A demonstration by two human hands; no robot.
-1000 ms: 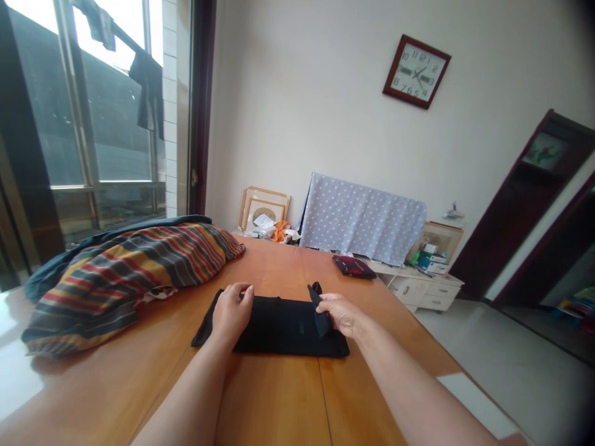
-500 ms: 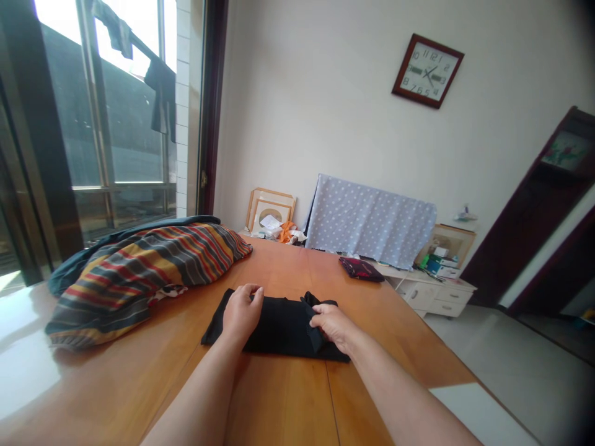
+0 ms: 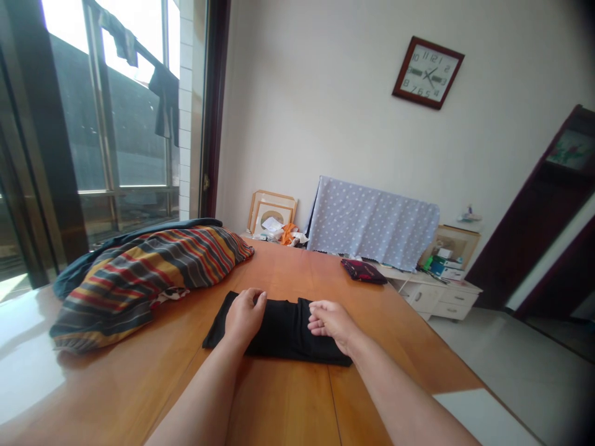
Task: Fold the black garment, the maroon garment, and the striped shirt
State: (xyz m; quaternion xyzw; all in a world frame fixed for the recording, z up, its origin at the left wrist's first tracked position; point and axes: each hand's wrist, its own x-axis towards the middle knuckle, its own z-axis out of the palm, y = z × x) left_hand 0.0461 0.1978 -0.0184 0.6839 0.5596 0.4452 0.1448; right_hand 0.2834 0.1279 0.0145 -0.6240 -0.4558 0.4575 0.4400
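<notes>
A folded black garment (image 3: pixel 279 334) lies flat on the orange wooden table (image 3: pixel 283 396), forming a neat rectangle in front of me. My left hand (image 3: pixel 245 316) sits on its left part, with the fingers curled over the top edge. My right hand (image 3: pixel 329 323) rests on its right part, fingers loosely extended and gripping nothing. Between my hands a vertical fold line shows in the cloth.
A bulky striped blanket (image 3: pixel 149 285) lies on the table to my left. A dark red pouch (image 3: pixel 363 271) lies at the far right, before a polka-dot cloth (image 3: pixel 372 226). Picture frames (image 3: pixel 272 212) and white drawers (image 3: pixel 439 300) stand beyond the table.
The black flap that stood up under my right hand now lies folded flat. My right hand has moved off it, and the garment's top edge looks straight. The view has shifted slightly.
</notes>
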